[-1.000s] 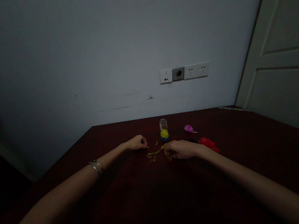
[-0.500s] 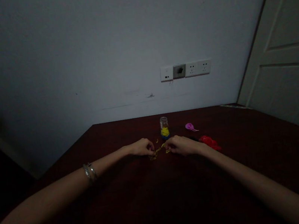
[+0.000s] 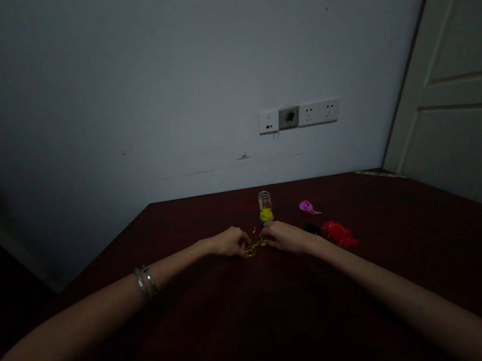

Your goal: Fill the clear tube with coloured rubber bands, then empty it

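Several thin yellow loops (image 3: 252,251), which look like rubber bands, lie on the dark red table between my hands. My left hand (image 3: 233,243) rests at their left side, its fingers bent and pinched on the loops. From the right, my right hand (image 3: 283,237) reaches in with its fingertips closed on another yellow band (image 3: 264,242). Just behind the right hand stands an open glass jar (image 3: 264,198) holding yellow pieces (image 3: 266,214) above a blue layer. That hand partly hides the jar's base.
A red heap (image 3: 339,234) and a small black clump (image 3: 312,229) lie right of my right hand. Farther back is a pink piece with a thin tail (image 3: 307,206). Behind the table (image 3: 200,211) is a wall with sockets (image 3: 299,116); a door (image 3: 464,120) stands right.
My right hand has moved slightly left toward my left hand, now covering part of the jar's base. The black clump shows more. My left hand has barely moved.
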A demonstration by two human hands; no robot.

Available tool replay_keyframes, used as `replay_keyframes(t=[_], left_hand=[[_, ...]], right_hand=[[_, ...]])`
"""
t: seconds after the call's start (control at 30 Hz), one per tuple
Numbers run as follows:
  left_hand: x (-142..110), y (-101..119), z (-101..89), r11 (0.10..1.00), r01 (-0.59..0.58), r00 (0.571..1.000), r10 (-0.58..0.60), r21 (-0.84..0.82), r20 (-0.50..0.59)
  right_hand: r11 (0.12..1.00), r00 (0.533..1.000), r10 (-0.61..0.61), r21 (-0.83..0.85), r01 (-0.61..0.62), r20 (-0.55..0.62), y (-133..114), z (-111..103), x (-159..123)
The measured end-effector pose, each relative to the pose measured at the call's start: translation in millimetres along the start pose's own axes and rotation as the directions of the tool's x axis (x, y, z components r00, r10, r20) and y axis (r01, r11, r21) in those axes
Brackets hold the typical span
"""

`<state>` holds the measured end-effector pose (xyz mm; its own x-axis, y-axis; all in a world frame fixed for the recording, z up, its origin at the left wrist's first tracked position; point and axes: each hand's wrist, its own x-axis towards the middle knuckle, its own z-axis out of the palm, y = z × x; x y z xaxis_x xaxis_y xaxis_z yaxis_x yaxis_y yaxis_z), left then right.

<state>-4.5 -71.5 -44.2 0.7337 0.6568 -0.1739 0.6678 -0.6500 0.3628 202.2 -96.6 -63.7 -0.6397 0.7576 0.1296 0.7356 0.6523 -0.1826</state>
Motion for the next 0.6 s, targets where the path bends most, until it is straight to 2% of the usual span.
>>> replay_keyframes(t=[0.33, 0.6], left_hand=[[6, 3, 1.2, 0.995, 0.095, 0.995, -0.095, -0.035, -0.01], [11, -3, 3.9, 0.993, 0.114, 0.993, -0.113, -0.034, 0.013]], right_hand=[[0.995, 0.997, -0.005, -0.1, 0.013, 0.077, 2, 0, 7], [0.989, 0.994, 0.017, -0.145, -0.002, 0.105, -5, -5, 7]])
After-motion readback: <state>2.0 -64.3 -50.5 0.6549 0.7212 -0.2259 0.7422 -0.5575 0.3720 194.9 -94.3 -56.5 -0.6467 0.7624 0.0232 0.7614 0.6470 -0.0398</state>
